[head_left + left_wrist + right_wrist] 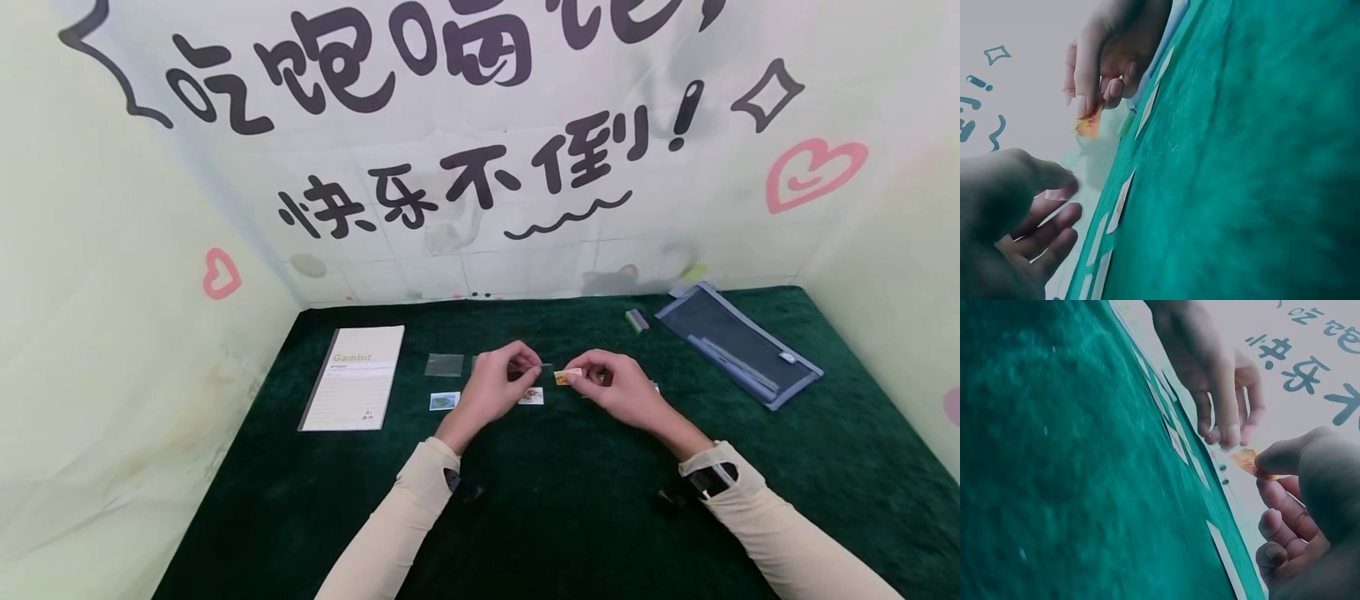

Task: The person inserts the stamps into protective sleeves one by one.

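My left hand (493, 382) pinches a small clear plastic sleeve (547, 367) between thumb and forefinger, above the green cloth. Facing it, my right hand (624, 393) holds an orange stamp (566, 377) by its edge, with thumb and forefinger. In the right wrist view the stamp (1245, 461) is close to the left fingertips. Below the left hand lies a stamp with a white border (533, 397), and to its left a blue-green stamp (442, 401). Another clear sleeve (445, 365) lies flat behind that one. The right hand partly hides further small pieces on the cloth.
A notebook (351, 382) lies at the left of the green-covered table. At the back right is a blue mesh zip pouch (742, 346) with slim items inside, and a small eraser-like block (637, 321) beside it. A printed white backdrop (420, 267) stands behind the table.
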